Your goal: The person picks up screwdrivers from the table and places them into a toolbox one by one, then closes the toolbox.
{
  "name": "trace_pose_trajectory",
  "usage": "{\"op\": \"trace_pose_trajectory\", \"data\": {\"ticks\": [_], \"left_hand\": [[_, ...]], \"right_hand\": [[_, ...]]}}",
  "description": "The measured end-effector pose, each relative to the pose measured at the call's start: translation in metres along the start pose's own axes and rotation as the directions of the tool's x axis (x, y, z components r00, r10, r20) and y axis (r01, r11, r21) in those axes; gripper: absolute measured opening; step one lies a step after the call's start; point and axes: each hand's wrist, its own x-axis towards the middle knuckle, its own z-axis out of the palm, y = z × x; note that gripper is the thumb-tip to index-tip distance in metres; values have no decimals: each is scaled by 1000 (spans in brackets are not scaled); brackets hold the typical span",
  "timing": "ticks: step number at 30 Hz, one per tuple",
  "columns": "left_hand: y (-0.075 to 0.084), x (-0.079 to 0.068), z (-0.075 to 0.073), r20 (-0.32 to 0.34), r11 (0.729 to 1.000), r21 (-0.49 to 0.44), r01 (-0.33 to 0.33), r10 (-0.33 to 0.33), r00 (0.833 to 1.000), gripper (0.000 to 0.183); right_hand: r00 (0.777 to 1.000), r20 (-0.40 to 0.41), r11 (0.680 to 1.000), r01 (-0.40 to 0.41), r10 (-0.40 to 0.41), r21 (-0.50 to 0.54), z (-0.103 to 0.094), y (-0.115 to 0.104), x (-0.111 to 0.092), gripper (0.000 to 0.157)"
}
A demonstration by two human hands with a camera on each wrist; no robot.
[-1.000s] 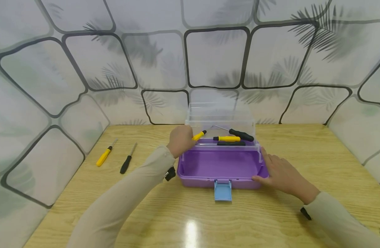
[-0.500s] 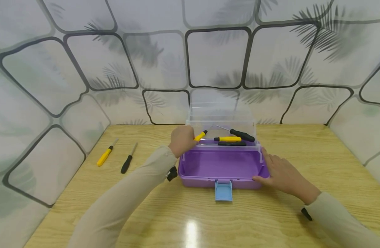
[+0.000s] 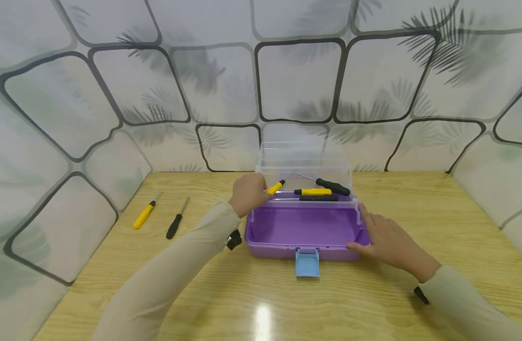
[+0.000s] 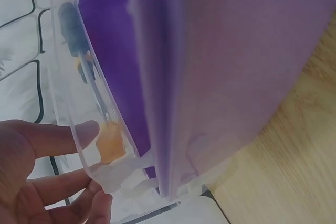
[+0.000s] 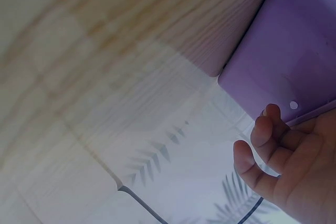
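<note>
A purple toolbox (image 3: 303, 227) stands before me with its blue front latch (image 3: 307, 263) hanging down. Behind its bare inside, a clear tray (image 4: 73, 129) is held out at the back. My left hand (image 3: 249, 193) pinches the tray's left end, thumb and fingers on either side of its clear wall. A yellow-handled screwdriver (image 3: 276, 187) leans at that end, close by the thumb. Beside it in the tray lie another yellow screwdriver (image 3: 314, 192), a black one (image 3: 319, 198) and a bent-shaft, black-handled tool (image 3: 332, 186). My right hand (image 3: 386, 238) rests against the box's right end, thumb at the front corner.
To the left on the wooden table (image 3: 227, 303) lie a yellow screwdriver (image 3: 144, 215) and a black screwdriver (image 3: 174, 225). The clear lid (image 3: 303, 154) stands up at the back, near the patterned wall covering (image 3: 299, 80).
</note>
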Motion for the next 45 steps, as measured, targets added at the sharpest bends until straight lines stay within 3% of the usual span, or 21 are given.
{"op": "trace_pose_trajectory", "data": {"ticks": [7, 25, 35, 45], "left_hand": [[-2, -4, -1, -14, 1000, -17, -9, 9, 1000, 28], [-19, -32, -11, -77, 996, -64, -66, 61, 995, 31], [-35, -46, -16, -148, 989, -25, -146, 141, 979, 35], [-57, -60, -20, -241, 987, -38, -159, 145, 960, 38]], "right_hand": [[1000, -5, 1000, 0, 0, -6, 2, 1, -1, 107], [1000, -20, 1000, 0, 0, -8, 3, 1, -4, 106], [1000, -21, 1000, -2, 1, -8, 5, 1, -3, 106], [1000, -21, 1000, -7, 7, -3, 4, 1, -2, 106]]}}
